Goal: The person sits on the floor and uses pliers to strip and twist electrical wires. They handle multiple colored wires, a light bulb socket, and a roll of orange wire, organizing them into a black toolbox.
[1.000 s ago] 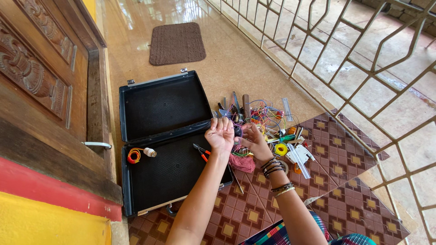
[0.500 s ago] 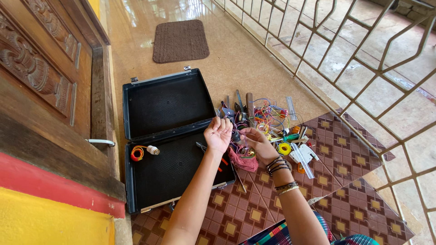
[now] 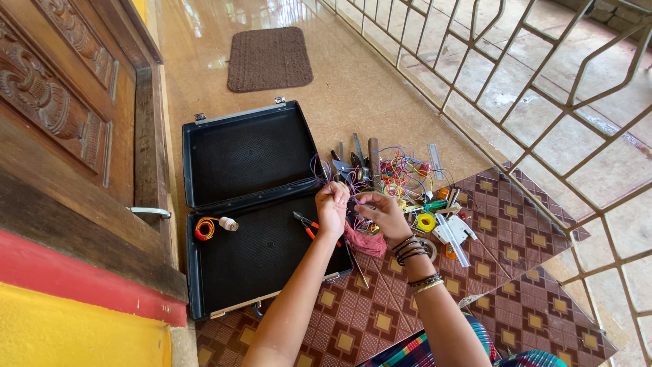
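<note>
Thin wires (image 3: pixel 353 198) pinched between left hand (image 3: pixel 332 207) and right hand (image 3: pixel 382 214), both closed, now drawn closer together above the open black case (image 3: pixel 252 268) edge, beside the tool pile (image 3: pixel 401 180).

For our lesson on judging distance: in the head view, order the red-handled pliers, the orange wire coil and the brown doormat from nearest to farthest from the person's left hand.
From the left hand:
1. Red-handled pliers, just beside it in the case.
2. Orange wire coil, at the case's far left.
3. Brown doormat, beyond the open lid.
</note>
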